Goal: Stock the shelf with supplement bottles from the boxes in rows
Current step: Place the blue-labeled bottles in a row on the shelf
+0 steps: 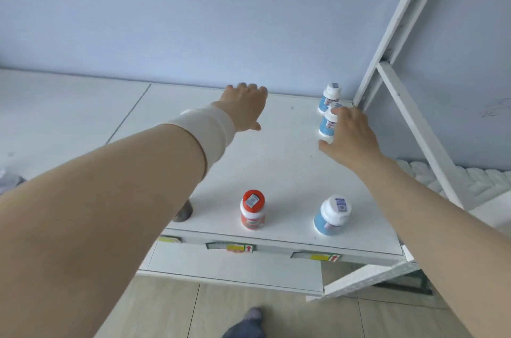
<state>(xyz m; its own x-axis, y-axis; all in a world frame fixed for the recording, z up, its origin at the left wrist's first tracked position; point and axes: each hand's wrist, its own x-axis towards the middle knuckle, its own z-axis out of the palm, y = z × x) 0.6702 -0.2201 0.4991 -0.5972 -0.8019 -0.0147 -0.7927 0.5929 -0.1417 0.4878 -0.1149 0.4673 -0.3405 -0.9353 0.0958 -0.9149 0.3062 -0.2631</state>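
My right hand (349,136) curls round a blue bottle (328,124) at the far right of the shelf (276,160), just nearer than the corner bottle (330,97), I judge to extend that row. My left hand (244,107) reaches the far edge, fingers bent; I cannot tell whether it holds anything.

front middle: red-capped round plastic bottle (252,210) on the white flat shelf board (276,166)
front right: white-capped blue-labelled plastic bottle (333,214), beside it but apart
back right: rear blue-labelled bottle (330,97) in the corner, middle blue-labelled bottle (328,125) just in front
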